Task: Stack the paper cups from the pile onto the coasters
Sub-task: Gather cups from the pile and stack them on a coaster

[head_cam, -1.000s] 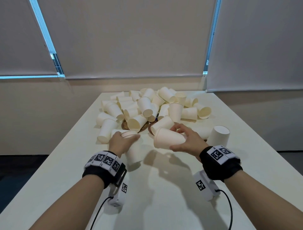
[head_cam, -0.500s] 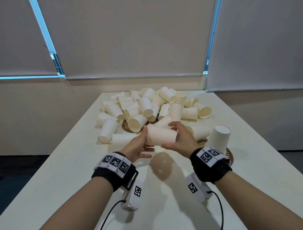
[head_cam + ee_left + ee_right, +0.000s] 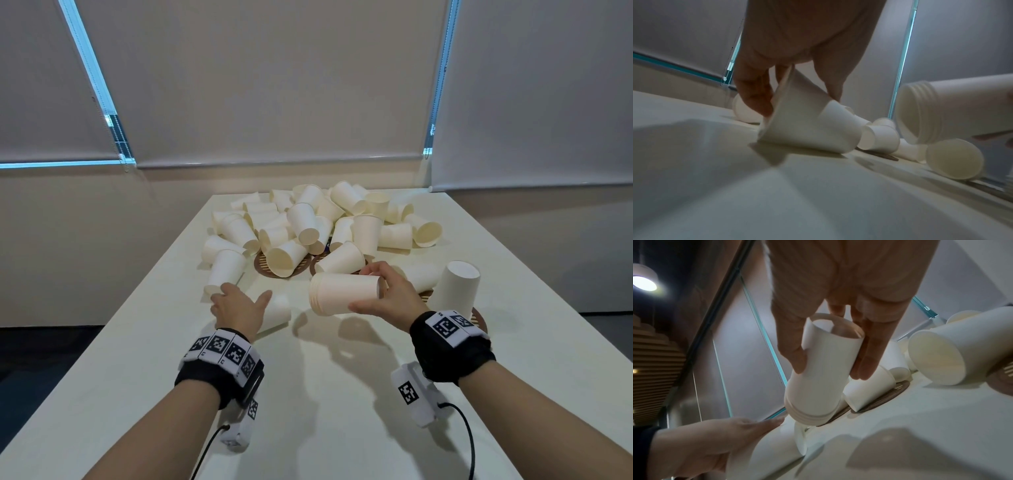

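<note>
My right hand [image 3: 368, 289] grips a nested stack of white paper cups [image 3: 342, 293] on its side above the table, rims to the left; the right wrist view shows thumb and fingers round the stack [image 3: 818, 386]. My left hand [image 3: 239, 305] is down on a single paper cup [image 3: 279, 313] lying on the table. In the left wrist view its fingers and thumb pinch that cup [image 3: 807, 128] at rim and wall. The pile of cups [image 3: 308, 222] lies behind, partly covering two brown coasters [image 3: 262, 267]. One upside-down cup [image 3: 457, 291] stands on the right coaster [image 3: 479, 317].
The cream table [image 3: 325, 394] stretches towards me below both wrists. Its left and right edges run close to the pile. A wall with drawn blinds stands behind the far edge. Loose cups lie beside the right hand [image 3: 421, 274].
My left hand has left the stack, where it pushed a cup in, and dropped left onto a lying cup. The right hand still holds the stack, shifted slightly right.
</note>
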The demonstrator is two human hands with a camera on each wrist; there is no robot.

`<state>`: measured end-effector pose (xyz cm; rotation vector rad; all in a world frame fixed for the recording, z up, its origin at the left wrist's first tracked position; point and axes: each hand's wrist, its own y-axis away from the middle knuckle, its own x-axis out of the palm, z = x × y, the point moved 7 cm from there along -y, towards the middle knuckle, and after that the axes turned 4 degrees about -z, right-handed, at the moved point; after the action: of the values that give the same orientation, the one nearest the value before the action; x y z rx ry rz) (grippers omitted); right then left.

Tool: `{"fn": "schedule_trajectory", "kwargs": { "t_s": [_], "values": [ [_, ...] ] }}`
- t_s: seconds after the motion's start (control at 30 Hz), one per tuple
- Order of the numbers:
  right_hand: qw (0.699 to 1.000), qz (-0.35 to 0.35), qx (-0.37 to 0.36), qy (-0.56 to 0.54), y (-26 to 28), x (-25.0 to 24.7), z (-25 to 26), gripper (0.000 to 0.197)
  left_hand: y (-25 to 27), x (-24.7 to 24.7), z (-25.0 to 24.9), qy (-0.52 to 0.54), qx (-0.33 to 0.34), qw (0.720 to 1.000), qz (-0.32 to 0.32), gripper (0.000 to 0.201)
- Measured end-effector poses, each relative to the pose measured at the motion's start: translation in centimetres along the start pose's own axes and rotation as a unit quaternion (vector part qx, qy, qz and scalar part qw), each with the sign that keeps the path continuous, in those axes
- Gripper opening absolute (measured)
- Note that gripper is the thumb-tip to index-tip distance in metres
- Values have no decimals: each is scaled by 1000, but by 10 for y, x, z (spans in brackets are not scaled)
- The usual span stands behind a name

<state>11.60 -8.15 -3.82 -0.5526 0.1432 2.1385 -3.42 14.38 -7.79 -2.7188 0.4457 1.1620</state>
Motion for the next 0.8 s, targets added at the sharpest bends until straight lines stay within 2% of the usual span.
{"fn": "schedule_trajectory", "kwargs": {
  "t_s": [0.07, 0.1, 0.2, 0.27, 0.37, 0.5, 0.57, 0.67, 0.73, 0.8],
  "values": [
    [1000, 6, 0, 5, 0, 0, -1, 52, 1, 4, 2, 0, -23, 999, 37, 76],
    [1000, 8, -2, 5, -1, 0, 0, 52, 0, 6, -1, 21, -21, 998, 48, 71],
    [1000, 7, -9, 7, -4, -3, 0, 52, 1, 8, -18, 147, 4, 987, 63, 38],
    [1000, 9, -9, 0, -6, -4, -2, 52, 3, 11, -30, 232, -3, 970, 67, 32],
    [999, -9, -8, -34, -9, -10, 0, 55, 13, 20, -54, 350, -29, 929, 116, 33],
    [992, -92, -38, -77, -8, -34, 15, 85, 42, 36, -101, 480, -37, 845, 232, 16],
    [980, -138, -53, -130, -3, -48, 23, 84, 59, 45, -125, 487, -14, 827, 282, 24],
    [958, -208, -43, -194, 3, -68, 27, 92, 88, 59, -154, 455, 31, 823, 339, 35],
    [955, -242, -42, -166, 4, -82, 29, 97, 107, 67, -170, 431, 59, 818, 376, 36],
    [956, -261, -53, -125, 4, -95, 32, 95, 124, 74, -187, 386, 98, 825, 401, 32]
  ]
}}
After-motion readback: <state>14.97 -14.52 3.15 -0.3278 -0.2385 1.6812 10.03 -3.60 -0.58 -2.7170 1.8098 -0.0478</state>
